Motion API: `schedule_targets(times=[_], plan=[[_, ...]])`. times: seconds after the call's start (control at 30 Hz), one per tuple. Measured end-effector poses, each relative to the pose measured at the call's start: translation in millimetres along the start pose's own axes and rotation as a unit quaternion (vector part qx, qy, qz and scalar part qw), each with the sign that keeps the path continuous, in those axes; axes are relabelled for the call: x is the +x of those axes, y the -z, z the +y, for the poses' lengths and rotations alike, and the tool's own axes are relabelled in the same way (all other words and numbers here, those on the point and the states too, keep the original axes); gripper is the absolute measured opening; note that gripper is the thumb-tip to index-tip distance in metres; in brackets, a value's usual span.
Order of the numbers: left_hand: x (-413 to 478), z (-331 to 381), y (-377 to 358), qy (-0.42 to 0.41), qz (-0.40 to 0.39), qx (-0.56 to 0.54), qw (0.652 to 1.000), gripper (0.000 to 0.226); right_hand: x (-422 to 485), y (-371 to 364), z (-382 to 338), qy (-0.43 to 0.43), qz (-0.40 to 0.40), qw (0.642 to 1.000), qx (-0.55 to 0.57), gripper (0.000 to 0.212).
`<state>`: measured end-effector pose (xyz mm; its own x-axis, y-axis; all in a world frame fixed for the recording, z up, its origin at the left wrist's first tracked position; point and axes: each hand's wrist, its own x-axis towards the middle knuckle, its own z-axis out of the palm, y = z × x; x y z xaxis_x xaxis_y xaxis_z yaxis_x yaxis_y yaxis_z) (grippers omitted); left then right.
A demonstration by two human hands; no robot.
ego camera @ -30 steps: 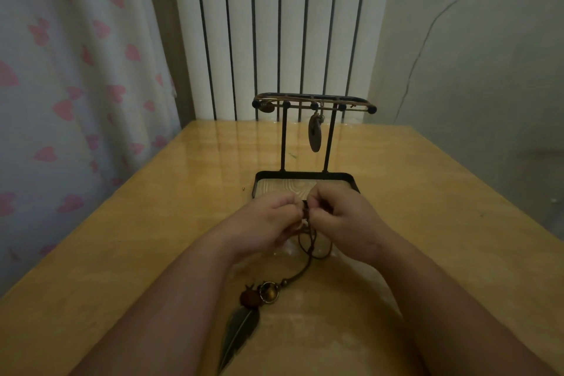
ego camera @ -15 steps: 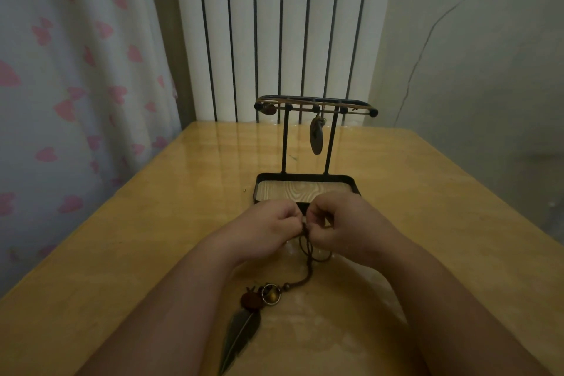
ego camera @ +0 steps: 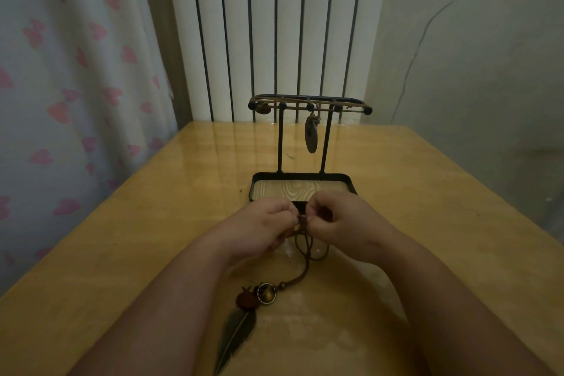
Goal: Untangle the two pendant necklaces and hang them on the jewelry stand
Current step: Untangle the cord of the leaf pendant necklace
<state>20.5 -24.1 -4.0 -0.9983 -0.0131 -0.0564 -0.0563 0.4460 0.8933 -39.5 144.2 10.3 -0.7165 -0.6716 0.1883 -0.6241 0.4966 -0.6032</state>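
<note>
A black jewelry stand (ego camera: 309,107) with a wood-grain tray base (ego camera: 302,188) stands mid-table. One necklace is draped along its top bar, its oval dark pendant (ego camera: 311,137) hanging between the posts. The second necklace's brown cord (ego camera: 305,256) runs down from my fingers to a round bead, a reddish piece and a feather pendant (ego camera: 236,336) lying on the table. My left hand (ego camera: 259,227) and my right hand (ego camera: 345,221) meet just in front of the tray, both pinching the cord's upper end between fingertips.
The wooden table (ego camera: 122,238) has a curtain with pink hearts (ego camera: 61,101) along its left edge, a white radiator (ego camera: 274,30) behind and a plain wall on the right. A tiny dark speck (ego camera: 241,191) lies left of the stand.
Both hands have stayed together on the cord, shifting slightly; the view has tilted a little. The feather pendant has not moved.
</note>
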Motion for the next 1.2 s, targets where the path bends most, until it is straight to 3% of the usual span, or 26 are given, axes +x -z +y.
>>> schedule_targets(times=[0.13,0.4,0.87,1.2], plan=[[-0.2,0.2,0.7,0.006,-0.002,0.017,1.0,0.02,-1.5,3.3,1.3,0.008,0.02,1.0,0.02,0.005],[0.3,0.6,-1.4,0.01,0.005,0.031,0.999,0.021,0.3,3.0,1.4,-0.008,-0.013,0.999,-0.041,0.004],[-0.3,2.4,-1.7,-0.025,0.053,0.033,0.998,0.014,0.0,6.2,4.3,-0.004,-0.008,1.0,-0.006,0.001],[1.0,7.4,-2.9,0.015,0.063,0.035,0.997,0.02,0.8,8.3,5.5,0.001,0.002,0.999,0.033,0.007]])
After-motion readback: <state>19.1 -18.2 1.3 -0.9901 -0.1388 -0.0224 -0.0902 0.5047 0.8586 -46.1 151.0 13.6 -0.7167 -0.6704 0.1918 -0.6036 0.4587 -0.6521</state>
